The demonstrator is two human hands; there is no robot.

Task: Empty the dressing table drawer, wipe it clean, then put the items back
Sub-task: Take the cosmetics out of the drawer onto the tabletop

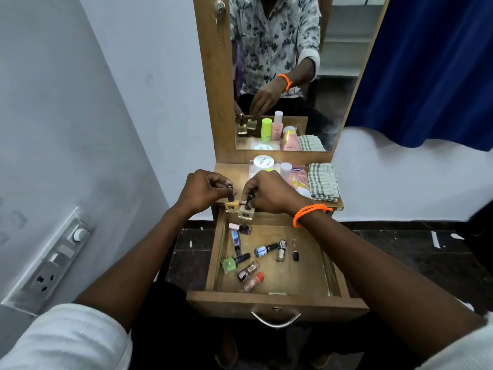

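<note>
The wooden drawer (pixel 277 300) of the dressing table is pulled out below me, with several nail polish bottles (pixel 248 271) lying loose inside. My left hand (pixel 202 192) pinches the black cap of a yellow nail polish bottle (pixel 231 206). My right hand (pixel 269 194) grips the cap of a pale nail polish bottle (pixel 246 212) right beside it. Both bottles hang upright at the front edge of the table top (pixel 234 174), above the drawer's back end.
On the table top stand a white jar (pixel 263 162), a pink tube (pixel 298 180), a small bottle (pixel 285 169) and a folded checked cloth (pixel 323 182). A mirror (pixel 293 70) rises behind. A white wall with a switch panel (pixel 50 260) is left, a blue curtain (pixel 432 68) right.
</note>
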